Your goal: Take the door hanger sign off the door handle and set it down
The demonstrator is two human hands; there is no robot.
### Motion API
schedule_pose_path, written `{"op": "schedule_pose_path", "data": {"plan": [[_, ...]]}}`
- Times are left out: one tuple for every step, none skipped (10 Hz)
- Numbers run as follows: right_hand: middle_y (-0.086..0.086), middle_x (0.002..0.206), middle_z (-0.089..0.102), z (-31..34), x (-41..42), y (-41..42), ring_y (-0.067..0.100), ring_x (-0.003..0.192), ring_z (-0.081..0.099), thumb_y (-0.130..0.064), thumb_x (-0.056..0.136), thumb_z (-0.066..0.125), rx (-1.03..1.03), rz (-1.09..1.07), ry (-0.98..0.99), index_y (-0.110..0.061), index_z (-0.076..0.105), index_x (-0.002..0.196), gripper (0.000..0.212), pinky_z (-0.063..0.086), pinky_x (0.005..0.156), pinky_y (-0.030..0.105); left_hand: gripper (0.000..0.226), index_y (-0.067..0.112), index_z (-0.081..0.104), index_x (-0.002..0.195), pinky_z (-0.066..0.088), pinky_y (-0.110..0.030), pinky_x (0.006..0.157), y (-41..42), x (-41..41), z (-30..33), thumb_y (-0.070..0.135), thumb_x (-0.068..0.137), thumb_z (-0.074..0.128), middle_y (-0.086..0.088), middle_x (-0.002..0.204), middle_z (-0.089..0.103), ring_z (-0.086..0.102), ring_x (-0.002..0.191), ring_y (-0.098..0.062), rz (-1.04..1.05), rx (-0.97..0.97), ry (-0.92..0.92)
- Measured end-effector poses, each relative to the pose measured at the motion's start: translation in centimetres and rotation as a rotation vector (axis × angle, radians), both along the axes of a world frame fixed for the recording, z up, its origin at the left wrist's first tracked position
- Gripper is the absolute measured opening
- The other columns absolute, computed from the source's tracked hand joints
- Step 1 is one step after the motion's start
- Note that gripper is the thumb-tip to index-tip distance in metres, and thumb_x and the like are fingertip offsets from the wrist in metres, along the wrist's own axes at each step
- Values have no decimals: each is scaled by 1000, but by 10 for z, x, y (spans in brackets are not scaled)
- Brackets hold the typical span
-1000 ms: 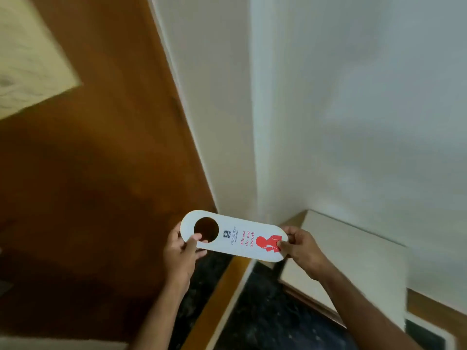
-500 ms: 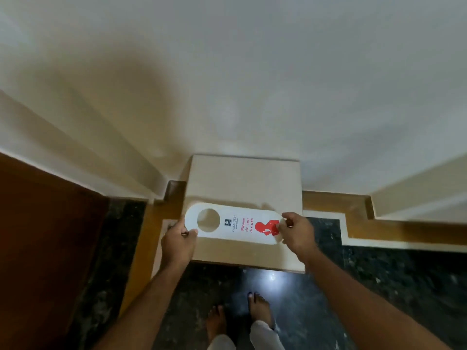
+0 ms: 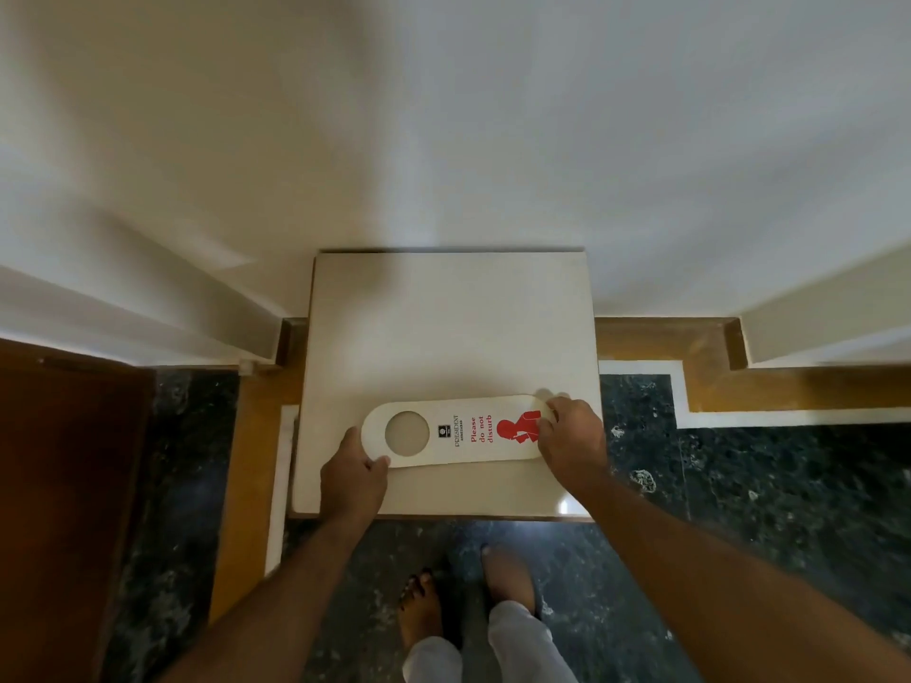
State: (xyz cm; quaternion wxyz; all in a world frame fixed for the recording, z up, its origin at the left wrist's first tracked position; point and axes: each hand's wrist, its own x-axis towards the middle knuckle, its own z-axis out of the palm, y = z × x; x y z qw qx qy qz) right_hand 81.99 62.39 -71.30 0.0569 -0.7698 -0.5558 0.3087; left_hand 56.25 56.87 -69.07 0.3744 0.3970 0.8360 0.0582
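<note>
A hotel room entry: the sign point(image 3: 456, 431) reads "Please do not disturb" under a hotel logo, beside a wooden door point(image 3: 64, 485), polished dark stone floor point(image 3: 764, 510) and cream walls point(image 3: 443, 115).

Cream wall point(image 3: 443, 115), dark marble floor point(image 3: 788, 485)
</note>
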Motion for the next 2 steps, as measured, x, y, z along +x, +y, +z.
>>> {"op": "schedule_pose_path", "data": {"plan": [[12,96,65,-1,-6,-2,22,80,63,-14,93,61,3,13,-69,-6,61,105,14,60,72,40,43,13,48,131,57,-45,93,8,-5,-3,25,93,65,-14,123,65,64,110,-34,-63,-43,19],[13,108,60,-3,-9,-9,23,91,59,-21,94,60,71,17,-103,-9,56,120,29,60,76,39,44,15,44,130,58,-39,79,13,-11,-4,40,96,55,-9,120,65,67,103,-30,-153,-72,128]]}}
